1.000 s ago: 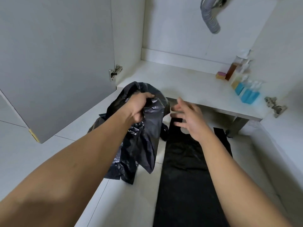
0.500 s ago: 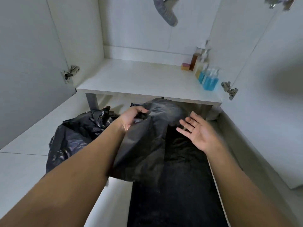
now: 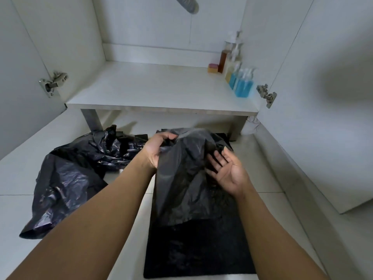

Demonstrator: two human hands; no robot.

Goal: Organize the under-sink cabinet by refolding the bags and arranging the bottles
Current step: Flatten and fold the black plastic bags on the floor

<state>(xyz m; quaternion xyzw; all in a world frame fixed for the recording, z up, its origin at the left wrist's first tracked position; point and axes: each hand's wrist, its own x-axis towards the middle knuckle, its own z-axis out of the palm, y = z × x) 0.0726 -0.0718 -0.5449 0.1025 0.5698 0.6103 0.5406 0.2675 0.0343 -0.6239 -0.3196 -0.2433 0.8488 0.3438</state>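
1. Our left hand [image 3: 159, 149] grips the black bag [image 3: 181, 178] at its top, centre frame.
2. Our right hand [image 3: 227, 170] is relaxed, palm up, fingers touching the bag.
3. Bottles [image 3: 241, 81] sit upper right.

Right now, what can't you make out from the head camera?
- Bottles, head view: they overlap and blur; count and labels unreadable.
- Hose, head view: cut off by the top edge.
- Flat bag, head view: far end hidden under the held bag that the left hand grips.
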